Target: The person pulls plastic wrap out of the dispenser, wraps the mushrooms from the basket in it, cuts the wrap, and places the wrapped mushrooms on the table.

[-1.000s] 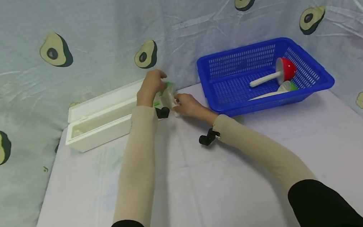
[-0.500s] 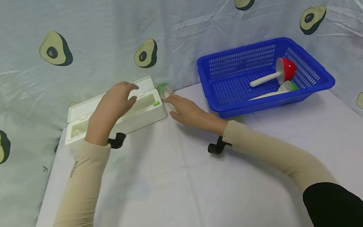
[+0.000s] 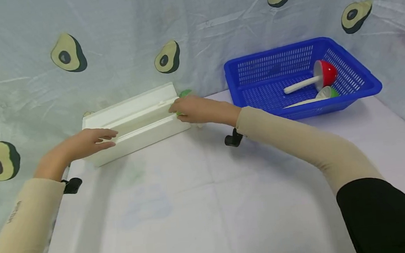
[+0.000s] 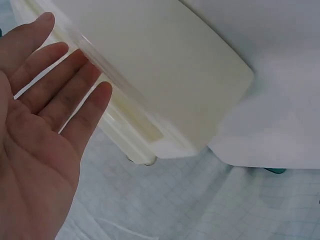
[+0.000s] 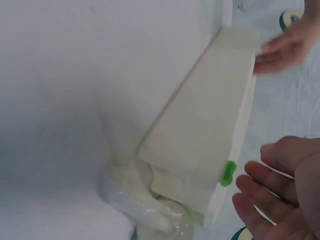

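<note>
Left hand: fingers straight, at the white lidded box's left end.
Right hand: fingers relaxed, holding nothing, at its right end.

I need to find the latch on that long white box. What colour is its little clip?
The clip is bright green, clearest in the right wrist view.

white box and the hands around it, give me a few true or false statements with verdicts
1. The white box has one hand at each end. True.
2. The left hand grips a red scoop. False: its fingers are straight and hold nothing.
3. The blue basket holds a red scoop. True.
4. The right hand is inside the blue basket. False: it is at the box's right end.
5. The box stands on the table. True.
</note>
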A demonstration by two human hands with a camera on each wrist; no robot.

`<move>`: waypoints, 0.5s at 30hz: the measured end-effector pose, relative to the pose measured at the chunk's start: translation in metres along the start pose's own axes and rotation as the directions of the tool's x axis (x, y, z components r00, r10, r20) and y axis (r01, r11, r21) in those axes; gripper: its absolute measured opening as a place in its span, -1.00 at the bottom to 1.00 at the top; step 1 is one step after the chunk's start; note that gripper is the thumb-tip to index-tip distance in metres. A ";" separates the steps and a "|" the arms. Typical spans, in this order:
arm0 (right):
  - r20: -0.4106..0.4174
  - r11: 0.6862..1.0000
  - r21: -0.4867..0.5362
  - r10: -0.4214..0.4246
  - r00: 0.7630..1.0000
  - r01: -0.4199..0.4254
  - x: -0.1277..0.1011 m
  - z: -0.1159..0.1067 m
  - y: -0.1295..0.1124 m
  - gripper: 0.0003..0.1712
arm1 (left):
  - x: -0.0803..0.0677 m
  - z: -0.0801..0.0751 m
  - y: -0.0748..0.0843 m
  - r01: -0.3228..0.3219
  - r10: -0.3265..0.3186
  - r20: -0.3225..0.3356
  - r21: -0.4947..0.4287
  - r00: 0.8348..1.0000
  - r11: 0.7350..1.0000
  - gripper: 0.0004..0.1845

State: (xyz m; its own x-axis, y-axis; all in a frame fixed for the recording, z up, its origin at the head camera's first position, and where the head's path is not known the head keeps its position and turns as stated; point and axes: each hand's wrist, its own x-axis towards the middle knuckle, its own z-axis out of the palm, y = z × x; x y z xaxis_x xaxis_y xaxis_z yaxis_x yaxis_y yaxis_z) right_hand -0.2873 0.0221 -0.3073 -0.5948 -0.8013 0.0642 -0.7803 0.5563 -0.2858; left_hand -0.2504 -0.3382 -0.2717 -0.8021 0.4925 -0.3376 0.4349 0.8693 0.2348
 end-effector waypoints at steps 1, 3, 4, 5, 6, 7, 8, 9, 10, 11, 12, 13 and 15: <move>0.022 1.000 -0.012 -0.011 1.000 0.011 0.008 -0.003 0.002 -0.59 | -0.001 0.001 -0.006 0.002 -0.002 0.004 0.002 1.000 1.000 -0.49; 0.061 0.999 -0.018 -0.034 0.998 0.035 0.025 -0.006 0.006 -0.61 | -0.004 0.004 -0.014 0.009 -0.009 -0.005 -0.005 1.000 1.000 -0.53; 0.082 0.999 -0.007 -0.045 0.996 0.046 0.033 -0.007 0.006 -0.61 | -0.006 0.005 -0.018 0.010 -0.010 -0.014 -0.003 1.000 1.000 -0.56; 0.102 0.998 0.011 -0.058 0.993 0.057 0.041 -0.008 0.007 -0.62 | -0.008 0.006 -0.022 0.012 -0.012 -0.025 -0.004 1.000 1.000 -0.58; 0.119 0.997 0.033 -0.067 0.991 0.063 0.048 -0.008 0.007 -0.63 | -0.009 0.008 -0.025 0.016 -0.016 -0.036 -0.003 0.999 1.000 -0.61; 0.145 0.996 0.055 -0.083 0.986 0.076 0.054 -0.008 0.007 -0.70 | -0.011 0.009 -0.028 0.025 -0.025 -0.046 -0.003 0.999 1.000 -0.62; 0.171 0.994 0.073 -0.096 0.981 0.085 0.060 -0.008 0.008 -0.76 | -0.012 0.010 -0.031 0.035 -0.036 -0.054 -0.011 0.998 0.999 -0.64; 0.194 0.992 0.090 -0.103 0.975 0.087 0.065 -0.008 0.008 -0.78 | -0.012 0.011 -0.033 0.041 -0.042 -0.063 -0.018 0.997 0.999 -0.65; 0.215 0.991 0.100 -0.104 0.971 0.084 0.069 -0.008 0.008 -0.78 | -0.011 0.012 -0.035 0.048 -0.049 -0.076 -0.022 0.996 0.999 -0.67; 0.233 0.991 0.107 -0.101 0.967 0.077 0.072 -0.008 0.009 -0.77 | -0.010 0.012 -0.037 0.052 -0.055 -0.090 -0.028 0.994 0.998 -0.69; 0.251 0.992 0.109 -0.093 0.963 0.068 0.075 -0.009 0.010 -0.74 | -0.009 0.012 -0.038 0.057 -0.060 -0.101 -0.030 0.993 0.998 -0.71; 0.267 0.992 0.109 -0.087 0.960 0.060 0.077 -0.009 0.012 -0.72 | -0.008 0.011 -0.039 0.059 -0.062 -0.113 -0.035 0.992 0.998 -0.73; 0.275 0.994 0.105 -0.064 0.959 0.037 0.080 -0.011 0.015 -0.78 | -0.004 0.008 -0.040 0.061 -0.065 -0.123 -0.031 0.990 0.998 -0.77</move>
State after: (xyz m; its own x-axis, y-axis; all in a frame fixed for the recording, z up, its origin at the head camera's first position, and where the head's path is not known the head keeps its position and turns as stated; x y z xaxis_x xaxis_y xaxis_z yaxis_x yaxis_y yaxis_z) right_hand -0.3483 -0.0313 -0.2961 -0.4673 -0.8650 -0.1828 -0.7769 0.5005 -0.3820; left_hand -0.2612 -0.3750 -0.2874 -0.8728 0.4265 -0.2372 0.3720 0.8961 0.2422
